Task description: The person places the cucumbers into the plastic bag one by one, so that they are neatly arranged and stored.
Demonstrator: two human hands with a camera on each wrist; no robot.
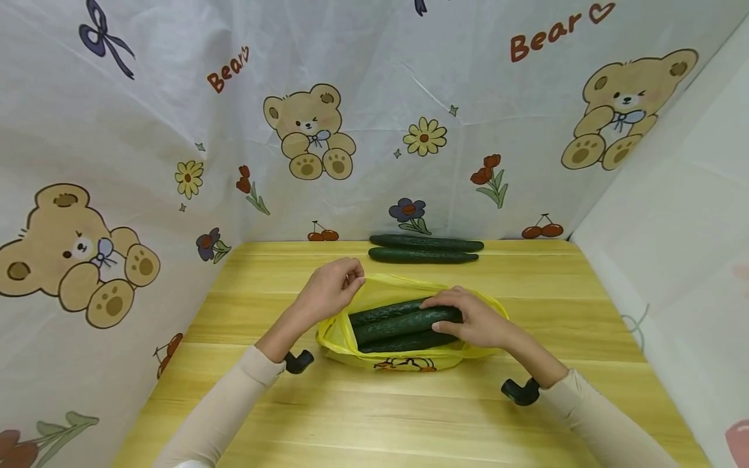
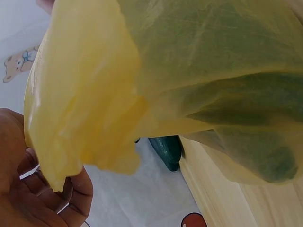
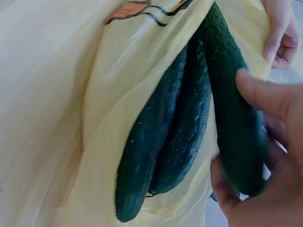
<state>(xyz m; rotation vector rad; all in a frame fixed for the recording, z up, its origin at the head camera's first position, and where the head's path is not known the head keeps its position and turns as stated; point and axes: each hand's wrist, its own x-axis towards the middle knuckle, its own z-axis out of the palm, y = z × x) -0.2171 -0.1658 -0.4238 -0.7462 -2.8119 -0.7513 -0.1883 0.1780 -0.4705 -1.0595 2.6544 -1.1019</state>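
Note:
A yellow plastic bag (image 1: pixel 345 354) lies on its base with its mouth spread, several dark green cucumbers inside. My left hand (image 1: pixel 332 289) pinches the bag's rim at the far left; in the left wrist view the film runs between thumb and curled fingers (image 2: pixel 78 194). My right hand (image 1: pixel 476 322) grips one cucumber (image 3: pixel 236 113) near its right end, thumb on one side and fingers round the other. In the right wrist view, two more cucumbers (image 3: pixel 147 146) lie alongside it within the bag. The held cucumber's far end is hidden by the bag film.
Two cucumbers (image 1: pixel 423 255) lie side by side behind the bag, near the back wall (image 1: pixel 374 130) of bear-printed cloth. The wooden table (image 1: pixel 374 416) extends in front and to both sides. Black wrist mounts (image 1: pixel 521 392) sit under the forearms.

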